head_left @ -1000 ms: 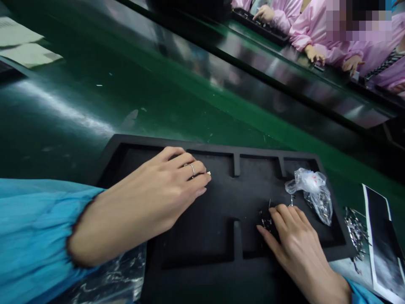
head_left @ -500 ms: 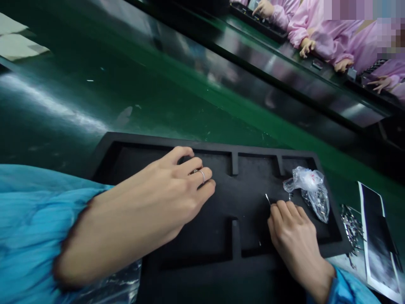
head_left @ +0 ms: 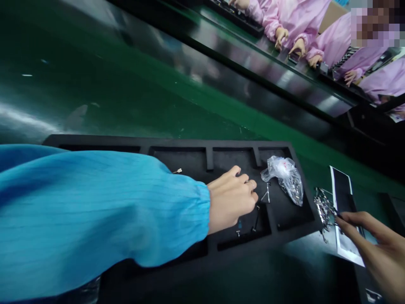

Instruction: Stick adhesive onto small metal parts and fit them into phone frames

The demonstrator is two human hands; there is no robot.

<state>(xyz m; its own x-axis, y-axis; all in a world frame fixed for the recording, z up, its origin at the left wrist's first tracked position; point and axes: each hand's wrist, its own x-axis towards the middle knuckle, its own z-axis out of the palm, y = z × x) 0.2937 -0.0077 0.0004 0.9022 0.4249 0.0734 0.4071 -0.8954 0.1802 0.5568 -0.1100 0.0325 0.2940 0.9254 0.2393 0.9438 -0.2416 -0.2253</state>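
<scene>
My left hand (head_left: pixel 236 198), a ring on one finger, is over the middle of a black foam tray (head_left: pixel 247 143). Its fingers are curled down, and the tips and anything between them are hidden. Thin dark and silvery metal parts (head_left: pixel 267 193) lie in the tray just right of that hand, and a small part with a pale end (head_left: pixel 177 171) shows behind the blue sleeve. At the right, my right hand (head_left: pixel 376 236) pinches thumb and finger together at the edge of a pile of small metal parts (head_left: pixel 323 207), on a small metal part there.
A knotted clear plastic bag (head_left: pixel 286 175) of small parts sits in the tray's right compartment. A black sheet with a white border (head_left: pixel 343 190) lies beyond the pile. Across the green table (head_left: pixel 126 101), people in pink sleeves (head_left: pixel 294 21) work behind a raised ledge.
My right hand has left the tray and moved right to the metal pile. My left hand has moved right across the tray, where thin parts now show. The view has shifted right.
</scene>
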